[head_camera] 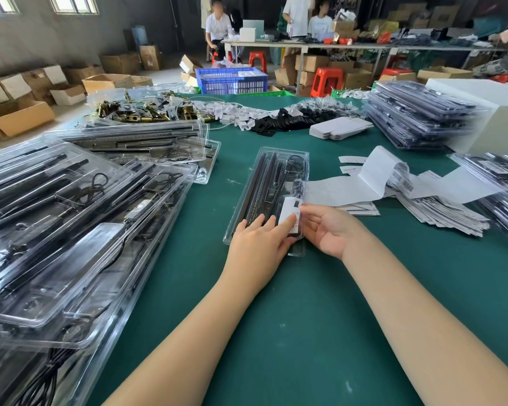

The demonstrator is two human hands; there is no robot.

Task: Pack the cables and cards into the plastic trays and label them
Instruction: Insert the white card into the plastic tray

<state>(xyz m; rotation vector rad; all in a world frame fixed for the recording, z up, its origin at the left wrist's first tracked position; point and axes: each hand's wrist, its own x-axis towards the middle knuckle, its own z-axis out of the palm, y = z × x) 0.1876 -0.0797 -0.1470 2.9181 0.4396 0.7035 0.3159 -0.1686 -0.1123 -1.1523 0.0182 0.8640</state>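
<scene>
A clear plastic tray [272,168] lies closed in the middle of the green table, with black bars and a coiled cable inside. A white barcode label [289,210] sits on its near right corner. My left hand [258,244] rests flat on the tray's near end, its fingers pressing the label. My right hand [329,230] holds the tray's right edge, thumb touching the label's right side. A strip of label backing paper [373,177] with barcode stickers trails to the right.
Stacks of filled clear trays [71,218] cover the left side, and more are piled at the back right [417,118] and far right [499,183]. Brass hardware [129,109], white clips, black parts and flat white cards [339,128] lie at the back. People work at a far table.
</scene>
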